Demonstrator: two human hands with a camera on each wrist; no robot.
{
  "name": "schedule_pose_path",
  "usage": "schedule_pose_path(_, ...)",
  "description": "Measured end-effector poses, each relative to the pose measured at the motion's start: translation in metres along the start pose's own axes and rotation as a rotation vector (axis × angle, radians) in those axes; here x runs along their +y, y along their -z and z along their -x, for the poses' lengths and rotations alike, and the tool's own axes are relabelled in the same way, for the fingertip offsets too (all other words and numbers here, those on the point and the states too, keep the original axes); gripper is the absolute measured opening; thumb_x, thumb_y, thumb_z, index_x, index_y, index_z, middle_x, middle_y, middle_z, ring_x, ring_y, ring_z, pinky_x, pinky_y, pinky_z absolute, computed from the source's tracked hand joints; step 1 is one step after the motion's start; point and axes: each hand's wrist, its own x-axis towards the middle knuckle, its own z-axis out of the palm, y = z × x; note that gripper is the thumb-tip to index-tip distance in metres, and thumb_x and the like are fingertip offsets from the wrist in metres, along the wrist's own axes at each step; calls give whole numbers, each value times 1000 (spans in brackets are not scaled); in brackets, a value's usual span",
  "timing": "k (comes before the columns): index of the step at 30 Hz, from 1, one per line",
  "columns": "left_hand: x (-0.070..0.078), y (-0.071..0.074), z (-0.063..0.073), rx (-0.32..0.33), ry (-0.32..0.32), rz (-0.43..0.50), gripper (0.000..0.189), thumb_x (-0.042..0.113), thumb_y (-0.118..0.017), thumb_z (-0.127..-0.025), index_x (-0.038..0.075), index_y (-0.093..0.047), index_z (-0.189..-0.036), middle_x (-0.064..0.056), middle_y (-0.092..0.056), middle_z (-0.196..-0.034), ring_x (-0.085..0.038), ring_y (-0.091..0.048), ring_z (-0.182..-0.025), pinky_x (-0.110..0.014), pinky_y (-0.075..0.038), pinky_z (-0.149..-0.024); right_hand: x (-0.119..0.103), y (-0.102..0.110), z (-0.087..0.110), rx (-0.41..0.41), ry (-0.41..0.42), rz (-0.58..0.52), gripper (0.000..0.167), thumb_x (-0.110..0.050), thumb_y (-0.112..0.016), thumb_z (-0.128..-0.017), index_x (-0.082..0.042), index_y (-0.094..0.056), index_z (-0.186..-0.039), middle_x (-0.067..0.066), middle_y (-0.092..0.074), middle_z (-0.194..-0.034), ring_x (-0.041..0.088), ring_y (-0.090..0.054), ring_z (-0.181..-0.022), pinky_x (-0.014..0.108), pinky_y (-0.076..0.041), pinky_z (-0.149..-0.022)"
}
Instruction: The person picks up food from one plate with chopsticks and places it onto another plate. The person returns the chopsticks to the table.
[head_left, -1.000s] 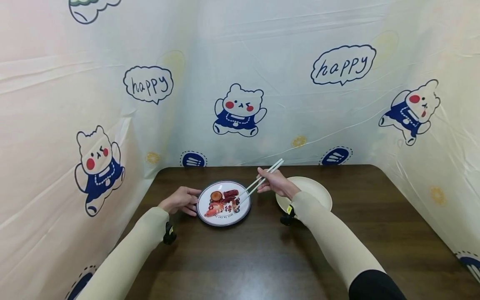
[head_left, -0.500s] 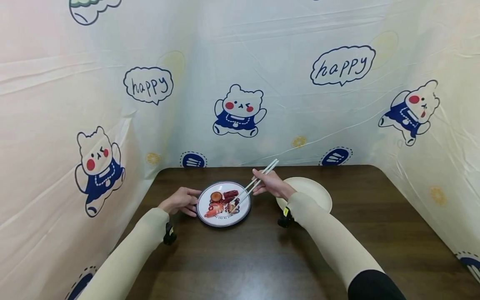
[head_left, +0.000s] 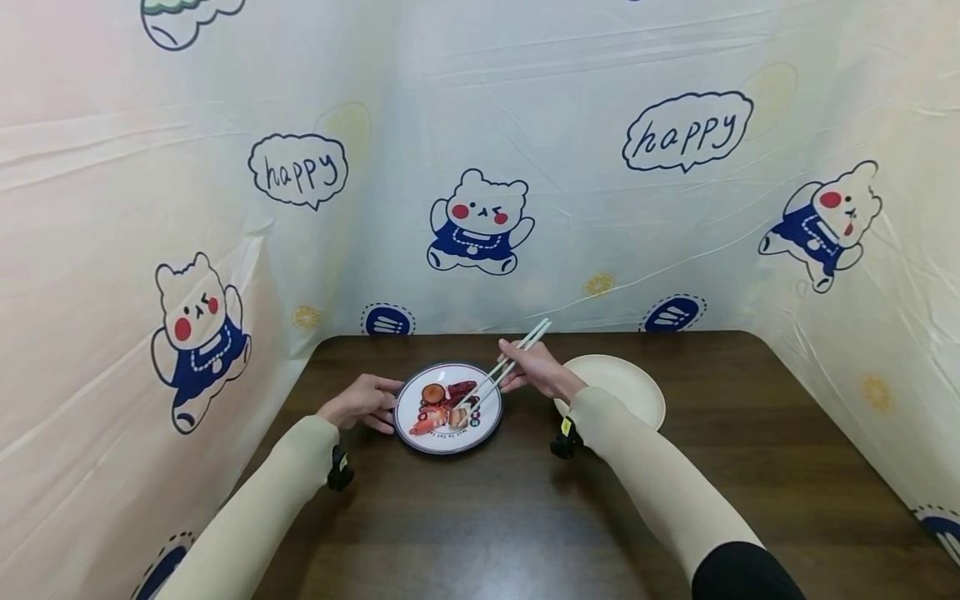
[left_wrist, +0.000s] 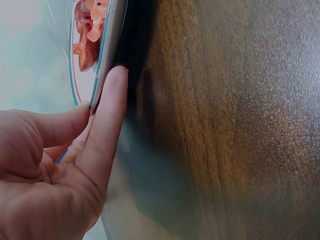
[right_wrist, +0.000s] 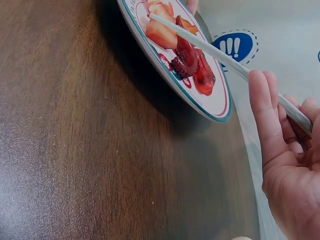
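My left hand [head_left: 363, 402] grips the left rim of a round white plate [head_left: 489, 421] with a dark edge. In the left wrist view the thumb lies on top of the rim [left_wrist: 85, 95] and the fingers reach beneath it. My right hand [head_left: 536, 367] holds a pair of pale chopsticks [head_left: 480, 385], slanting down left over the plate. Their tips are right at a light-brown food piece [head_left: 458, 418]. Around it lie a pink shrimp-like piece [head_left: 427, 419], a round brown slice [head_left: 432, 393] and dark red pieces [right_wrist: 204, 75].
A plain cream plate [head_left: 626, 387] stands to the right, partly behind my right forearm. Both plates are on a dark brown wooden table [head_left: 465, 517]. A pale printed curtain [head_left: 562, 208] surrounds the table at the back and sides.
The right hand has moved left with the chopsticks. The light-brown piece at their tips has shifted left and slightly nearer me on the plate. My left hand has stayed at the rim.
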Motion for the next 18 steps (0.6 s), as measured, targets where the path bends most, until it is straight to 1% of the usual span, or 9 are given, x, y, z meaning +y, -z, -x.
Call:
schedule_pose_path(12,-1,-3,2,3,1,0,55,1,-56,-106,-4,-41,-158,-25,-62,-117,-29,-71,-79,-42,-67,-75,5,-1,-1,16,-13,51,42,-37,-57,-110,4,-63,-113,16,-69,-79,23,-73,-64,40,-67,-67)
schedule_pose_path(18,0,-2,0,4,2,9,55,-1,-56,-105,-3,-42,-158,-24,-61,-113,-27,-70,-79,-43,-67,-75,3,-1,-1,10,-9,46,45,-37,-58,-109,6,-62,-117,21,-70,-84,22,-73,-64,40,-67,-67)
